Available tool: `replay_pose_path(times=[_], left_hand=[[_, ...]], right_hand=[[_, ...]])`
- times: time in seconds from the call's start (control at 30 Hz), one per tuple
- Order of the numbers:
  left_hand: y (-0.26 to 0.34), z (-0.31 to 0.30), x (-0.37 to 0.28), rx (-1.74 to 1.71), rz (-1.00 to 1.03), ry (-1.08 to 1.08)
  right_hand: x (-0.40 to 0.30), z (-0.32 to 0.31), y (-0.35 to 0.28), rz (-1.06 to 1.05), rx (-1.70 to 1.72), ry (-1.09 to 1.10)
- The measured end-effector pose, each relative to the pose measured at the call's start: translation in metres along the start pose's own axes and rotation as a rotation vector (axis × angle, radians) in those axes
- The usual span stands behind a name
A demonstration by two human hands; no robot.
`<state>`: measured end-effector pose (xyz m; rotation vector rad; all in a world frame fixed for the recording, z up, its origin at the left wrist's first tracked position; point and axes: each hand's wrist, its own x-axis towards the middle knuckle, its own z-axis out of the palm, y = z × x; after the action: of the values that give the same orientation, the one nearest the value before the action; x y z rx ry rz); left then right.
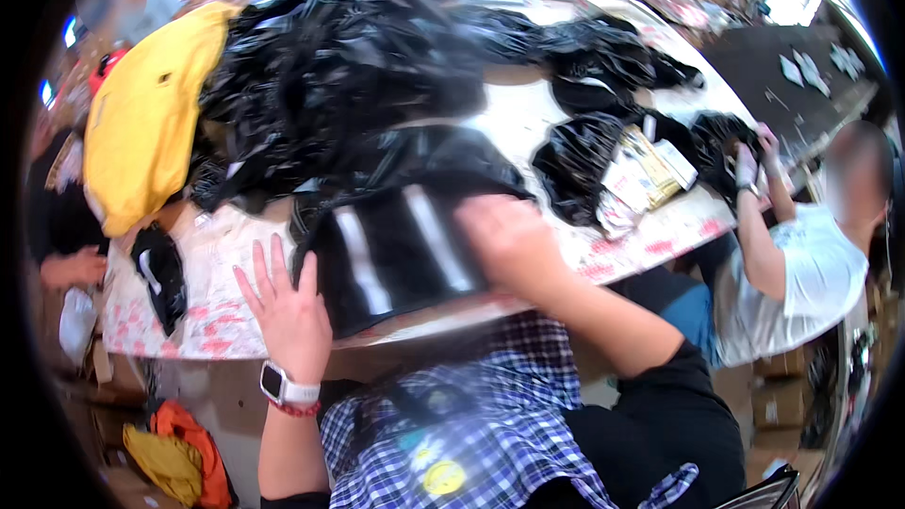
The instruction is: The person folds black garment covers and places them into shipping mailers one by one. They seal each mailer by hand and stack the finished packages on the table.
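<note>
A black item with two white stripes [396, 254], fabric or plastic, lies at the table's near edge. My left hand [286, 304], fingers spread, is beside its left side and holds nothing; a watch with a white band and a red bracelet are on that wrist. Over the item's upper right part is my right hand [502, 233], blurred, with its fingers bent; whether it grips the black material cannot be told. Behind the item rises a big heap of shiny black plastic bags [339, 63]. A small black bundle [161, 276] rests to the left.
Yellow cloth [148, 113] hangs over the table's left side. White and gold packets [647, 173] lie on black bags to the right, near a co-worker [792, 254] handling a black bag. Other people stand around the table [212, 325]. Orange cloth [191, 438] is low at left.
</note>
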<state>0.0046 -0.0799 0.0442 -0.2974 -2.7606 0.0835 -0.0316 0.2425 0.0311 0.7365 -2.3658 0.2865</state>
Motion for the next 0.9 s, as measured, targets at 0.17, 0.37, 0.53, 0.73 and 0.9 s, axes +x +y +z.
replay_pose_path(times=[0.17,0.37,0.53,0.73,0.9], left_hand=[[0.068,-0.007,0.008,-0.364,0.368,-0.057],[0.083,0.036,-0.005,-0.373,0.378,-0.214],[0.085,0.036,-0.005,-0.375,0.363,-0.228],[0.087,0.035,-0.006,-0.369,0.346,-0.238],[0.085,0.034,-0.01,-0.341,0.328,-0.235]], right_hand=[[-0.047,0.01,-0.036,-0.156,0.563,-0.321],[-0.076,-0.097,0.135,0.377,-0.019,0.0],[-0.131,-0.088,0.142,0.432,0.024,-0.309],[-0.133,-0.092,0.129,0.194,-0.14,-0.196],[-0.114,-0.143,0.157,0.003,-0.352,-0.031]])
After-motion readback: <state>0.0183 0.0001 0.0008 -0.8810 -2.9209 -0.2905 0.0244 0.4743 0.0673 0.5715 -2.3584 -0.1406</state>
